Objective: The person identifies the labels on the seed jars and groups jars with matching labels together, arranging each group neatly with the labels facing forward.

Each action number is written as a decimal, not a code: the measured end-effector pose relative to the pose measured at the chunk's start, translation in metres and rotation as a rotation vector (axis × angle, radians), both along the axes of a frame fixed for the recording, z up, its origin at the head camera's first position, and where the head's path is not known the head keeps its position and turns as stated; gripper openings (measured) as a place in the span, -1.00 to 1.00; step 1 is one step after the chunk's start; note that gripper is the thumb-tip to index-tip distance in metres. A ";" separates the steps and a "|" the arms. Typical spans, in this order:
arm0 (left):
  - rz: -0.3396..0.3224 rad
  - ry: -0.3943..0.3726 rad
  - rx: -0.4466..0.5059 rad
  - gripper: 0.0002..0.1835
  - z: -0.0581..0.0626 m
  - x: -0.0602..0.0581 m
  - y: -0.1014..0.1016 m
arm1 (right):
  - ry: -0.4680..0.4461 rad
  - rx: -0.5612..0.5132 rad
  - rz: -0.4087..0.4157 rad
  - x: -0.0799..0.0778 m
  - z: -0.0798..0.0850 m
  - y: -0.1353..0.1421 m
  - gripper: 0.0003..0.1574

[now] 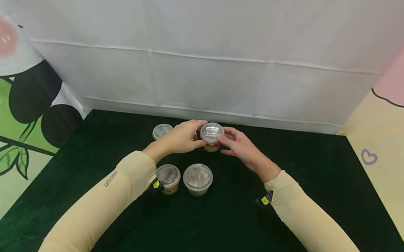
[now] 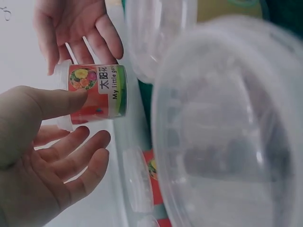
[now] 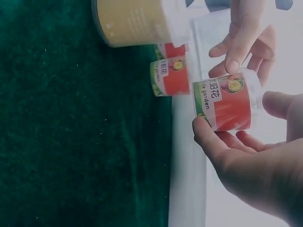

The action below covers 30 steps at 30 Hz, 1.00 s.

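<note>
A small lidded plastic cup (image 1: 212, 133) is held between both hands at the back of the table. It has a clear lid and a red label with flowers, lettered "My little garden". My left hand (image 1: 184, 135) grips it from the left, its thumb across the label (image 2: 90, 101) and its fingers bent at the side. From the right, my right hand (image 1: 244, 150) holds the same cup, with fingers at its base and the thumb by the lid in the right wrist view. Another lidded cup (image 1: 162, 130) stands left of my left hand, partly hidden by it.
Two larger lidded tubs, a left one (image 1: 168, 176) and a right one (image 1: 198, 178), stand nearer on the dark green cloth (image 1: 231, 238). Two red-labelled cups (image 3: 173, 75) show behind in the right wrist view. A white cloth wall (image 1: 210, 78) rises at the back edge.
</note>
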<state>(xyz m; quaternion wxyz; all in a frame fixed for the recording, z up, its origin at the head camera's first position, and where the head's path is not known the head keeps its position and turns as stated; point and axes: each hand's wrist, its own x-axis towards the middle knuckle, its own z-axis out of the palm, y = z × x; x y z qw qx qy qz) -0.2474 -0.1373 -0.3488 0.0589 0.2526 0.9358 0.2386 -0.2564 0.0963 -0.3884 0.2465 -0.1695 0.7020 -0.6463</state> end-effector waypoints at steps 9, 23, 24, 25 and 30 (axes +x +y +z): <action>0.047 0.021 -0.180 -0.32 -0.001 -0.011 0.005 | -0.064 -0.005 -0.015 -0.009 -0.010 -0.011 -0.33; 0.102 0.057 -0.378 -0.34 -0.005 -0.013 0.018 | -0.140 -0.034 -0.104 -0.017 -0.032 -0.025 -0.34; 0.106 0.066 -0.393 -0.34 -0.005 -0.013 0.018 | -0.140 -0.031 -0.110 -0.017 -0.033 -0.027 -0.34; 0.110 0.076 -0.406 -0.35 -0.006 -0.013 0.018 | -0.140 -0.028 -0.115 -0.017 -0.034 -0.029 -0.34; 0.124 0.107 -0.445 -0.41 -0.012 -0.016 0.017 | -0.137 -0.007 -0.119 -0.018 -0.037 -0.032 -0.31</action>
